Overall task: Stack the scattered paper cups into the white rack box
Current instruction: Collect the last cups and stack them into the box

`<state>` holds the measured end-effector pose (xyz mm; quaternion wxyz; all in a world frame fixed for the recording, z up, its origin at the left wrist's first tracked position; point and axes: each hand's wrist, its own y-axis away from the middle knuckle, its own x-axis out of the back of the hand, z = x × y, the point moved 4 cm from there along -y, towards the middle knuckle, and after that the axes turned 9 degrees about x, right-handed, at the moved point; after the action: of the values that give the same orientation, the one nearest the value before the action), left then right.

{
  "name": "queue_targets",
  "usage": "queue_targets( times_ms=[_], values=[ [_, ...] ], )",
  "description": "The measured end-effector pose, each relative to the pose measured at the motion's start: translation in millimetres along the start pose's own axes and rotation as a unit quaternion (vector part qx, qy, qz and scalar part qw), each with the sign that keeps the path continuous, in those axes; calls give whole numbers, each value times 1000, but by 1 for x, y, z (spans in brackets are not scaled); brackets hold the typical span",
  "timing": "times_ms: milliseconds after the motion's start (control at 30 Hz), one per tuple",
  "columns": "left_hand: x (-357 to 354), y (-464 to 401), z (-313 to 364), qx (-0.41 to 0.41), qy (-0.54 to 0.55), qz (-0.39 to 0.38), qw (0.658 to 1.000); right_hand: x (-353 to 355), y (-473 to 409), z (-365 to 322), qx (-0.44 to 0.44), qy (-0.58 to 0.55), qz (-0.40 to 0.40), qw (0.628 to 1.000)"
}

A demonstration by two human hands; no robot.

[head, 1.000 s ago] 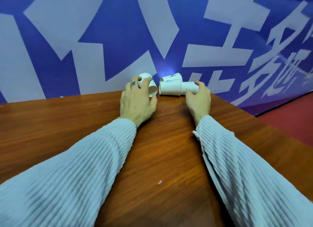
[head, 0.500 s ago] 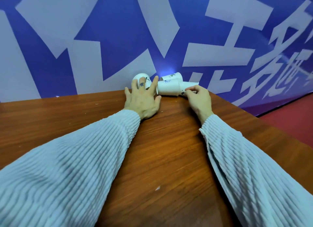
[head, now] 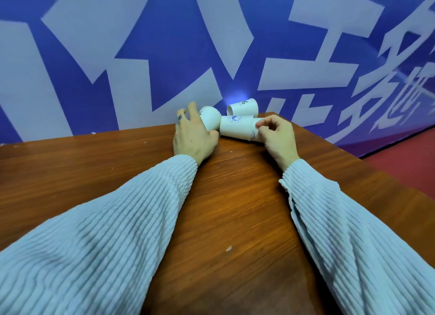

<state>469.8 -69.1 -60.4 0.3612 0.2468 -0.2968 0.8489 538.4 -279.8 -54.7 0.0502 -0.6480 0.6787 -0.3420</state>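
Several white paper cups with blue logos lie at the far edge of the wooden table. My left hand (head: 191, 136) grips the left cup (head: 210, 118), fingers curled round its side. A middle cup (head: 236, 127) lies on its side with another cup (head: 256, 128) nested in its mouth; my right hand (head: 277, 136) pinches that nested cup's end. One more cup (head: 242, 107) lies behind them against the wall. The white rack box is not in view.
A blue banner wall (head: 164, 56) with large white characters rises right behind the cups. The brown wooden table (head: 230, 197) ends at its right edge, beyond which is red floor (head: 409, 164). A small white scrap (head: 228, 248) lies on the table.
My left hand opened over the left cup, then curled round it again. My right hand shifted from resting on the rightmost cup to pinching its end.
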Motion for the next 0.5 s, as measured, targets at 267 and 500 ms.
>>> queue_targets(
  times_ms=[267,500],
  values=[
    [75,49,-22,51,-17,-23,998,8,66,-72,109,173,47,978],
    [153,99,-35,48,-31,-37,998,35,107,-138,203,311,59,927]
  ],
)
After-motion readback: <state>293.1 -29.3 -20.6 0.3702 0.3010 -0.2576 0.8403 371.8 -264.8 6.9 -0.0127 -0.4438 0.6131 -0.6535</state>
